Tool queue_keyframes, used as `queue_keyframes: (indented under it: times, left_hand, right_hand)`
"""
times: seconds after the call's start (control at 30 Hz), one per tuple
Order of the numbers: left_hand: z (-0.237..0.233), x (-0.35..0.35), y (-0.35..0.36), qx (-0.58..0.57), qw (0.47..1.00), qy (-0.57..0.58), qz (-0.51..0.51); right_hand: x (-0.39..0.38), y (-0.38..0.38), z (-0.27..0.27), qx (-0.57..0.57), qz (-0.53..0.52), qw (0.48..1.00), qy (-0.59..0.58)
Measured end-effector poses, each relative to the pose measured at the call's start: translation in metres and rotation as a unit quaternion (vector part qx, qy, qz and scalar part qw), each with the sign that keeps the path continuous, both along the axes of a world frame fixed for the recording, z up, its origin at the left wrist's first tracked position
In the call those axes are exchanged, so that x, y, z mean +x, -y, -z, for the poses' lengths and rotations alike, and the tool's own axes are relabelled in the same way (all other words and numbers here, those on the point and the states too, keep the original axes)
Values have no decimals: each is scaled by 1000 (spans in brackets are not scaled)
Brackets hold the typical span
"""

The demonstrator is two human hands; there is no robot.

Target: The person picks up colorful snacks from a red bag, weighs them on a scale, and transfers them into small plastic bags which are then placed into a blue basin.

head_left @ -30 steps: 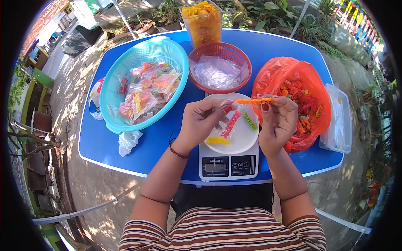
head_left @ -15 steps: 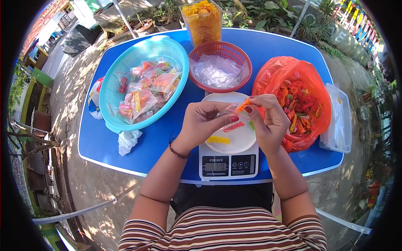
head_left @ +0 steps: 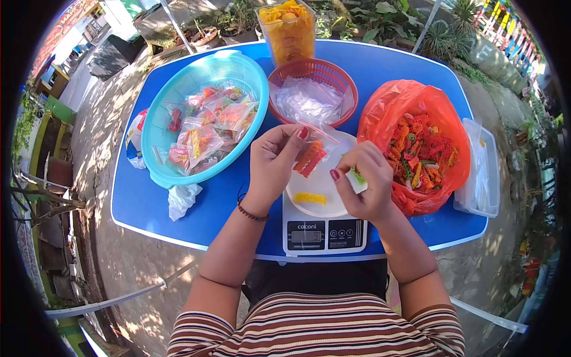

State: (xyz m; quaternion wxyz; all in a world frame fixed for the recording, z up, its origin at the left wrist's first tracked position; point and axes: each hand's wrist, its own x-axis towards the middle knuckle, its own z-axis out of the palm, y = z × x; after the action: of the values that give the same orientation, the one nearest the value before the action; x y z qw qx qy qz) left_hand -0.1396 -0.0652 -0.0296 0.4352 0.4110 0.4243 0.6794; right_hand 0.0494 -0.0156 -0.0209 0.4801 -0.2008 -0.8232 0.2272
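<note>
**Small bag (head_left: 310,156) held for filling above the scale (head_left: 325,233)**

The left hand (head_left: 270,163) grip is clenched on the top edge of the small bag, which hangs just below its fingertips with red and orange sticks inside. The right hand (head_left: 364,189) grip pinches a green stick (head_left: 357,176) beside the bag, above the plate (head_left: 326,189). Recommended: spread the bag mouth toward the right grip, feed the stick end-first, and work over the plate so a dropped piece misses the counter (head_left: 196,205). A yellow stick (head_left: 310,199) lies below both grips.
</note>
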Motion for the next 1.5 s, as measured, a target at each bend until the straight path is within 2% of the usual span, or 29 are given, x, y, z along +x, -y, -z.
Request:
queue_keyframes:
  times: [0.07, 0.17, 0.27, 0.37, 0.47, 0.57, 0.6, 0.7, 0.83, 0.93, 1.03, 1.13, 1.23, 1.33, 1.43, 1.5]
  left_hand:
    - [9, -11, -3, -4, 1000, 8, 7]
    - [5, -5, -5, -18, 996, 77, -31]
    - [-4, -3, -3, -30, 990, 134, -18]
    - [-11, -3, -3, -43, 983, 178, -14]
    - [-2, -4, -3, -46, 995, 82, -18]
    - [-2, -3, -1, -34, 999, -26, -16]
    - [-3, -1, -1, -28, 999, -27, -8]
    - [-4, 5, 2, -22, 999, -41, 17]
    - [-6, 11, 4, -14, 997, -61, 49]
    - [-7, 11, 5, -2, 996, -58, 72]
    - [-6, 8, 5, 2, 994, -44, 95]
    - [-3, 7, 5, 23, 993, -49, 104]
    - [-1, 7, 4, 24, 992, -44, 112]
    - [0, 8, 5, 26, 993, -46, 109]
    - [-2, 9, 3, 22, 995, -46, 88]
    - [-2, 8, 2, 14, 997, -43, 67]
  right_hand:
    - [4, -1, -4, 51, -84, 983, 153]
    - [-1, 4, -7, 57, -97, 968, 226]
    - [0, 3, 0, 30, -117, 959, 256]
    - [-3, 0, 5, 29, -80, 977, 194]
    - [-6, -1, 0, -27, -54, 996, 59]
    - [-6, -4, -10, 21, 32, 997, -73]
    - [0, -8, -4, 32, 41, 995, -82]
    - [-1, -10, 5, -78, 33, 967, -241]
    - [1, -14, 10, -69, 20, 964, -254]
    - [4, -13, 4, 25, 54, 986, -156]
    - [-2, -5, 0, -4, 23, 989, -144]
    - [-2, -10, -3, 56, -7, 997, -60]
    - [-1, -8, -6, 58, 11, 998, -9]
    - [3, -5, -9, 35, 29, 999, 23]
    - [-2, -10, -5, 22, 29, 998, -58]
    - [3, -2, -8, -110, 88, 990, 20]
